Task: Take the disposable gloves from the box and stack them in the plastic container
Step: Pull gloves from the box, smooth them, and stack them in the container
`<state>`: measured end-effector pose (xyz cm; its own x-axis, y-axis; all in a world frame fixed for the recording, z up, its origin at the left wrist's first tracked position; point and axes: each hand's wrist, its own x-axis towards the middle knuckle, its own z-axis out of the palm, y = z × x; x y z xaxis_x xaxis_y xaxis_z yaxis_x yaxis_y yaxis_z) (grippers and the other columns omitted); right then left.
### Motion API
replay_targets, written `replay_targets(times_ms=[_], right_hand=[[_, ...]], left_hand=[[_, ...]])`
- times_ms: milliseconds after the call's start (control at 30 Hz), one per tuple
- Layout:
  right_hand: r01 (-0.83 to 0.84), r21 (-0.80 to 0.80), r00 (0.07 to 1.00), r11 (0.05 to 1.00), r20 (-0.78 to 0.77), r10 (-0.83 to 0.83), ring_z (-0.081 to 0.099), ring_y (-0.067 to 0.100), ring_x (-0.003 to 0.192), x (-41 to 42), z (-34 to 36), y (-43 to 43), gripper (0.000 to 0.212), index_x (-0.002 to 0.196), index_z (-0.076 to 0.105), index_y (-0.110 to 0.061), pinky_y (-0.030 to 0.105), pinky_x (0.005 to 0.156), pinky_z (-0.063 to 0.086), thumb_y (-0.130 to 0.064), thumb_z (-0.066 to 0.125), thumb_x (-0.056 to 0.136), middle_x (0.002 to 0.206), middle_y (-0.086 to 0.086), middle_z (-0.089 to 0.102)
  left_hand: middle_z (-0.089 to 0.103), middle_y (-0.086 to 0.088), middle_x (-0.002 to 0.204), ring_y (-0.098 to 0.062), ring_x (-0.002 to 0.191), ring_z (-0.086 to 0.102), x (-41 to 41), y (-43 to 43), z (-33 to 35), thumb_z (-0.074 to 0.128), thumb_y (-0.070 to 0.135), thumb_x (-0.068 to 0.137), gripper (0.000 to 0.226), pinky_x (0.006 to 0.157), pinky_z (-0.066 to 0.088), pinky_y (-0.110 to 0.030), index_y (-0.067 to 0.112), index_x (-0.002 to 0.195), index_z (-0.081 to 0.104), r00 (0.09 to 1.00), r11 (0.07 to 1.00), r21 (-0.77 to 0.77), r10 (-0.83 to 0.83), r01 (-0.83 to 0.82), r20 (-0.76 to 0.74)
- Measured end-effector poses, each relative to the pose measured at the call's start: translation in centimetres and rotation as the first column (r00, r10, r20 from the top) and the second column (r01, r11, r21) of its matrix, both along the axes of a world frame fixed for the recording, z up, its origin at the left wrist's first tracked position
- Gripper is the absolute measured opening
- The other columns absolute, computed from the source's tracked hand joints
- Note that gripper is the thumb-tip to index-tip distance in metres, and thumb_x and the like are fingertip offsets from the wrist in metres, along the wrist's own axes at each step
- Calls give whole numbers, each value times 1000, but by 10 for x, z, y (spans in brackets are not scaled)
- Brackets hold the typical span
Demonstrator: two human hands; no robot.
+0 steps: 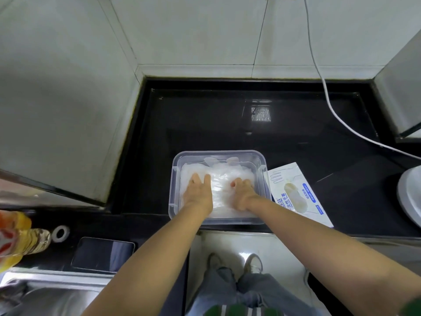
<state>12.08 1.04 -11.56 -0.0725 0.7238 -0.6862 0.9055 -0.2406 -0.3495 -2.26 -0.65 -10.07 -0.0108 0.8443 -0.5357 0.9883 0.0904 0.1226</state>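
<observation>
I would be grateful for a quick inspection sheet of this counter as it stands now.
Surface: glossy black countertop.
Job's things: plastic container at the front edge, gloves piled inside; glove box lying flat to its right.
Clutter: phone, small ring and bottle at the left.
Grippers: left hand presses flat on the gloves; right hand rests on them, finger curl unclear.
Cables: white cable runs down the wall and across the counter's right side.
Surroundings: tiled wall behind; steel sink lower left.
</observation>
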Motion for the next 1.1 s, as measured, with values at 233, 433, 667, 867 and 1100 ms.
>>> replay_targets(times_ms=[233, 433, 667, 867, 1100], right_hand=[[-149, 16, 982, 989, 115, 147, 32, 36, 131, -3, -12, -8, 97, 155, -11, -28, 38, 105, 45, 3, 53, 88, 148, 16, 9], [-197, -51, 974, 979, 106, 202, 28, 39, 137, -2, -5, -6, 103, 154, -16, -30, 38, 105, 44, 0, 57, 88, 154, 16, -1], [194, 161, 887, 968, -450, -104, 66, 21, 84, 13, 51, 3, 25, 123, 61, -12, 34, 69, 61, -10, 53, 99, 103, 5, 61], [447, 435, 831, 782, -524, -183, 58, 14, 68, 59, 87, 3, 16, 83, 68, -15, 25, 61, 47, -13, 56, 93, 76, 2, 66], [316, 268, 930, 910, 100, -353, 57, 30, 113, 142, 56, -20, 55, 119, 50, -8, 39, 90, 49, -52, 54, 87, 119, 9, 56]], left_hand=[[-11, -10, 162, -32, 147, 15, 2, 9, -20, 71, 13, 85, 106, 110, 34, -39, 31, 155, -7, 999, 987, -151, 50, -50, -8], [-8, -9, 162, -31, 146, 16, 6, 9, -16, 58, 18, 95, 90, 112, 32, -39, 28, 154, -9, 998, 980, -190, 54, -56, -20], [14, -13, 155, -31, 139, 27, 9, 2, -2, 59, 26, 94, 81, 108, 35, -36, 27, 155, 6, 999, 997, -83, -14, 10, -49], [46, -11, 136, -26, 117, 47, 40, 2, 32, 46, 28, 98, 35, 89, 44, -32, 19, 130, 55, 987, 969, 240, -26, 64, -160], [69, -3, 109, -20, 90, 67, 92, -7, 58, 45, 29, 101, 28, 73, 54, -26, 19, 123, 60, 989, 889, 457, -32, -39, 146]])
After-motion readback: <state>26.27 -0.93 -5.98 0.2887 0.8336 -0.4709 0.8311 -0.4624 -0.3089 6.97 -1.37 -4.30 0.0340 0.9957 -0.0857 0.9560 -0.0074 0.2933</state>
